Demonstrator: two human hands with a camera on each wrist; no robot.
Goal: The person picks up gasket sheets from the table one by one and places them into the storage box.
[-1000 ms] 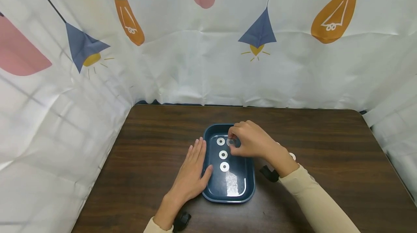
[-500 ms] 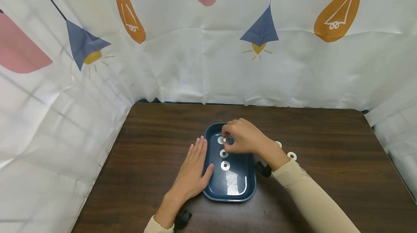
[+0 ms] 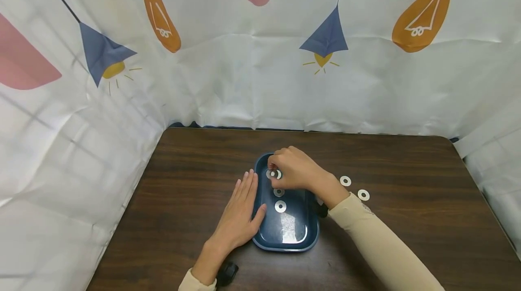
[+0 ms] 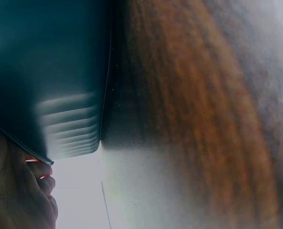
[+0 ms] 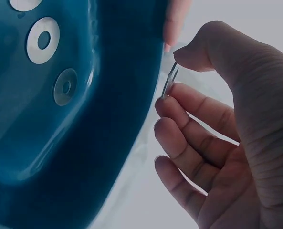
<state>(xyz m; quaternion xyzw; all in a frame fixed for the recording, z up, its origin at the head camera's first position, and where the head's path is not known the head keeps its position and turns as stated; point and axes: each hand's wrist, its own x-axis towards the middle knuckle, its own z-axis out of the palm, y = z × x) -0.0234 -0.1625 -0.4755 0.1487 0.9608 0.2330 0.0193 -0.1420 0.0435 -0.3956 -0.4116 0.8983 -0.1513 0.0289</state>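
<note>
My right hand (image 3: pixel 299 170) is over the far end of a dark blue tray (image 3: pixel 272 232), pinching a flat metal washer between thumb and fingertips. In the right wrist view this washer (image 5: pixel 169 80) stands on edge between them, above the tray floor. Several more washers lie flat in the tray; the nearest to me in the head view is a whitish washer (image 3: pixel 280 206), with another washer (image 3: pixel 278 193) behind it. My left hand (image 3: pixel 238 216) rests along the tray's left side, fingers straight, thumb over the rim. The left wrist view shows its fingers (image 4: pixel 24 191) against the tray wall.
On the brown wooden table (image 3: pixel 195 182), right of the tray, lie a loose washer (image 3: pixel 345 180) and a second washer (image 3: pixel 363 194). Something white peeks out beside the tray under my right wrist. A white printed curtain (image 3: pixel 252 83) hangs behind the table.
My right hand has moved left across the far end of the tray with the washer, now overlapping the far-left washer in view. The left hand has stayed in place.
</note>
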